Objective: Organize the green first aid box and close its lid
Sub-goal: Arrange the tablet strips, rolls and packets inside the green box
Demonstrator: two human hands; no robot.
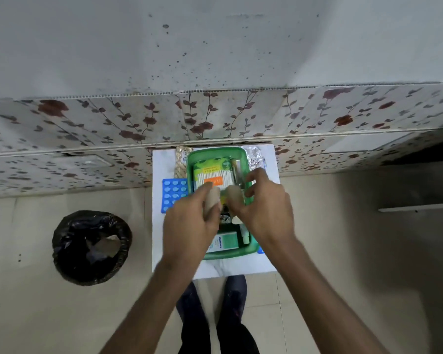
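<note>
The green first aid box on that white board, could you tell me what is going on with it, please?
A person stands over the open green first aid box with both hands above it. The left hand holds a beige roll and the right hand holds another, over a pack of cotton buds already in the box. A blue blister pack lies outside on the white board, so sorting is unfinished.

two hands (189, 226) (264, 213) each hold one of two beige rolls (212, 200) (234, 194), over one green box (216, 152) holding one cotton-swab pack (212, 172) and one small carton (220, 242), with three blister strips (174, 192) (182, 159) (255, 155) beside it and one black-lined bin (91, 247).
</note>
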